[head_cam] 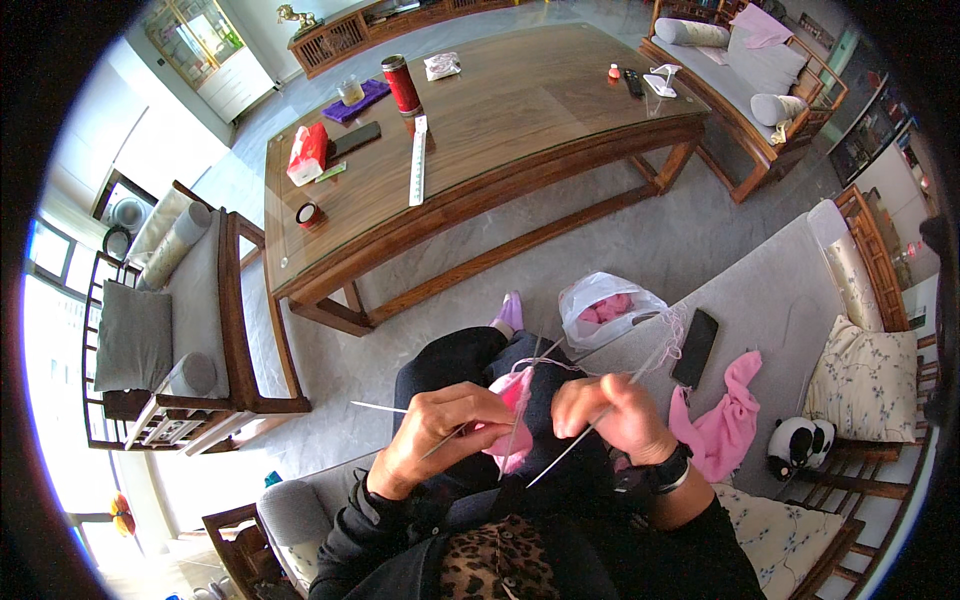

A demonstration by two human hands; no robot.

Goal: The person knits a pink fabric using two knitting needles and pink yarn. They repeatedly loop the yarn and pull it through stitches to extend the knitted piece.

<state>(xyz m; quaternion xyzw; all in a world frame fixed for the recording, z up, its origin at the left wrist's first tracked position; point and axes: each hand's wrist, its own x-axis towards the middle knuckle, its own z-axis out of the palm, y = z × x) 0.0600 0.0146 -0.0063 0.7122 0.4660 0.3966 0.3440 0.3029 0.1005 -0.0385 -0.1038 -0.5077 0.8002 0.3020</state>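
Note:
My left hand point(446, 427) pinches a small pink knitted piece point(514, 446) above my lap. Thin knitting needles point(379, 406) pass through and around that work, pointing in several directions. To its right, my right hand point(619, 416) is closed around another long needle point(551, 463), whose lower tip is apart from the knitting. A pale pink yarn strand point(555, 361) runs from the work's top toward my right hand. Loose yarn point(675, 334) lies on the seat beyond that hand. My fingers hide part of the stitches.
A white plastic bag point(574, 304) holding pink yarn point(611, 306) stands beside the seat. On the seat lie a black phone point(695, 349), a pink knitted fabric point(724, 420) and a panda plush point(799, 446). Ahead, a glass-topped wooden table point(525, 97) bears a red thermos point(401, 84) and white ruler point(418, 161).

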